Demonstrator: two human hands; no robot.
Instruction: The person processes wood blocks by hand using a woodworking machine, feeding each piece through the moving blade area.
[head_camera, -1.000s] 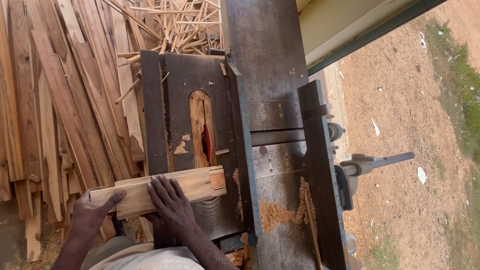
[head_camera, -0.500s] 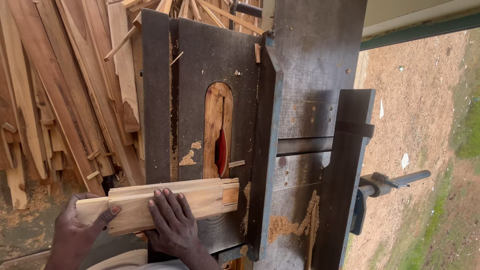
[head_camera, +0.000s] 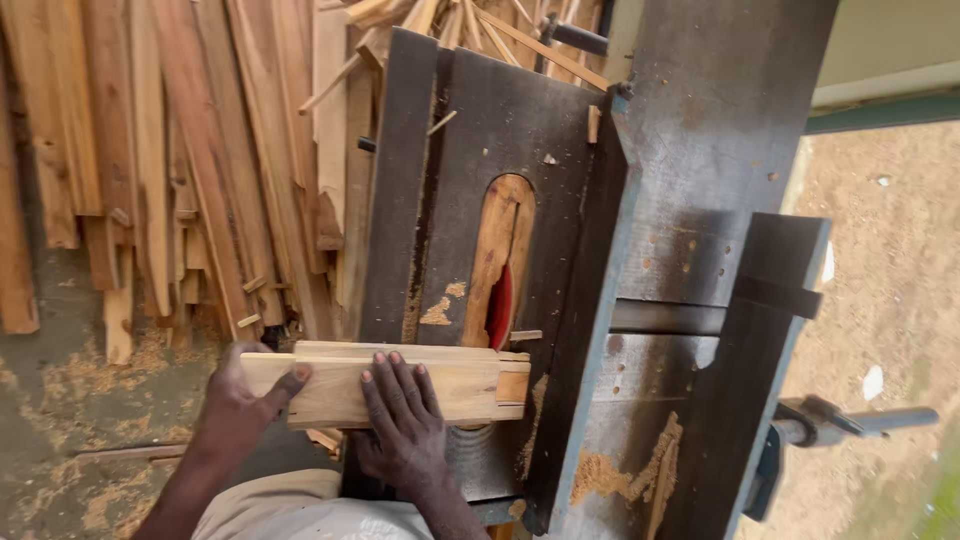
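Note:
A short light wooden block (head_camera: 455, 385) with a notched right end lies crosswise on the dark saw table (head_camera: 500, 150). My left hand (head_camera: 245, 400) grips its left end, thumb on top. My right hand (head_camera: 400, 420) presses flat on the block's middle, fingers spread. Just beyond the block, a red saw blade (head_camera: 500, 310) shows in the oval wooden slot insert (head_camera: 497, 250). The block's far edge lies close to the blade's near end; whether they touch I cannot tell.
A dark fence bar (head_camera: 580, 330) runs along the table's right side, next to a steel surface (head_camera: 700, 150) with sawdust. A pile of wooden offcuts (head_camera: 170, 160) lies to the left. A handle (head_camera: 860, 425) sticks out at right over sandy ground.
The view has shifted, so the table now sits more to the right. Both hands keep their hold on the block, which lies near the blade as before.

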